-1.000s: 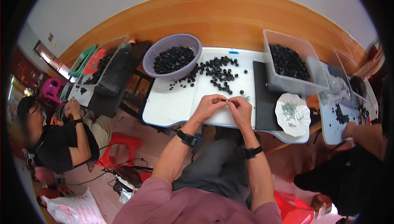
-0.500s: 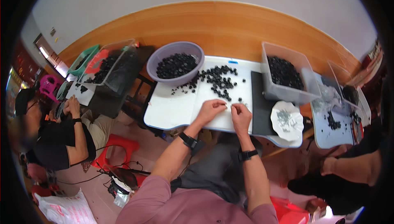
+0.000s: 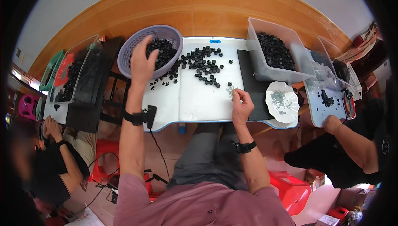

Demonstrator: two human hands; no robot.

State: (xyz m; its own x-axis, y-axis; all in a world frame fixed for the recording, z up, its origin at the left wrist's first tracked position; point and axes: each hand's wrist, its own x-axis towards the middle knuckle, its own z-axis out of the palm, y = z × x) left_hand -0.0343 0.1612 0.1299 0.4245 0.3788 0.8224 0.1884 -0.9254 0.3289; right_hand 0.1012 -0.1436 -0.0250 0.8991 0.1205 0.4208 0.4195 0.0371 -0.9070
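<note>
My left hand (image 3: pixel 143 60) is over the left side of a purple basket (image 3: pixel 124 58) heaped with small black round parts (image 3: pixel 166 52). Its thumb and fingers are apart, and I see nothing held between them. At the right of the white table (image 3: pixel 207 106), my right hand (image 3: pixel 242 106) is closed in a pinch, and what it holds, if anything, is too small to make out. Several tiny pale pieces (image 3: pixel 230 89) lie beside its fingertips. Loose black parts (image 3: pixel 205 64) are scattered between the basket and that hand.
To the right are a black mat (image 3: pixel 256 97), a clear bin (image 3: pixel 302 70) of black parts and a white scalloped dish (image 3: pixel 271 109) with pale pieces. People sit at both sides, by a left-hand bin (image 3: pixel 83 72) and a right-hand table (image 3: pixel 319 116). A red stool (image 3: pixel 290 193) stands behind.
My left hand has left the spot next to my right hand and reached left and away, to the basket. The right hand stays pinched near the pale pieces. The view has shifted.
</note>
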